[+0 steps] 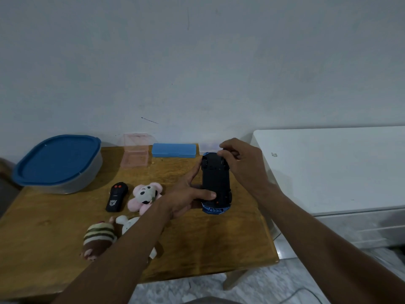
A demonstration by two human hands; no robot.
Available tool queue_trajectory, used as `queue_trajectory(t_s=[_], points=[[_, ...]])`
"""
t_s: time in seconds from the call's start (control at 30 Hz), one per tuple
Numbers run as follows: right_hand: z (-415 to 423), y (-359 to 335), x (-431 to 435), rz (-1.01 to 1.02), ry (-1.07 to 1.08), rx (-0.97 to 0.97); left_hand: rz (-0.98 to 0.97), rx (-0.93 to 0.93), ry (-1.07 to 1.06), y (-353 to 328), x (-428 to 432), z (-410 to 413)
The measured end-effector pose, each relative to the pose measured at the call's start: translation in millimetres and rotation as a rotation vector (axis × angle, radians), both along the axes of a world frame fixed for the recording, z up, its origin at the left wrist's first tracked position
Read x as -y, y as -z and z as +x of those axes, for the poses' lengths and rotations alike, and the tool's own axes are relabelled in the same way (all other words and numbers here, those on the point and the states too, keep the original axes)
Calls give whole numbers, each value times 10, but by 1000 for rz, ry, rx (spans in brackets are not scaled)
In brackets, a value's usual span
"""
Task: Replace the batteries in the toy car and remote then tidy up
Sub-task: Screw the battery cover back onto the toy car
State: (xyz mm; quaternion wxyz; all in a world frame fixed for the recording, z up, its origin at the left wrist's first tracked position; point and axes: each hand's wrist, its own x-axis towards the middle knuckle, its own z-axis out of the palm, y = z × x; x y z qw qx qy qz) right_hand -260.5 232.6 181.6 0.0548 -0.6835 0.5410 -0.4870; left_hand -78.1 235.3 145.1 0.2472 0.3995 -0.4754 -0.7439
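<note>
Head view: toy car is upside down, black underside facing the camera, held above the desk near its right edge. Left hand grips the near end, thumb across the underside. Right hand pinches the far end with curled fingers. Remote lies flat mid-desk, just beside a pink plush toy.

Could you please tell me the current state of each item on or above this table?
toy car: upside down, held by both hands.
left hand: grips the car's near end.
right hand: grips its far end.
remote: lying flat, buttons up, untouched.
blue-lidded tub: lid on.
pink box: lid open.
blue case: closed.
</note>
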Motion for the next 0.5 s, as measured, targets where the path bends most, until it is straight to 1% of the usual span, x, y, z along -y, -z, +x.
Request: queue_trajectory(t_s=[0.17,0.3,0.43,0.5], points=[[4,2,-29,-43,-40,-20,-2,5,3,39,11,22],[-5,16,21,-7,2,-6,-16,7,8,53,-1,29],[20,5,-21,-42,-28,-47,2,-5,-9,57,7,29],[27,11,-27,-48,-11,-59,5,-7,-8,55,14,32]])
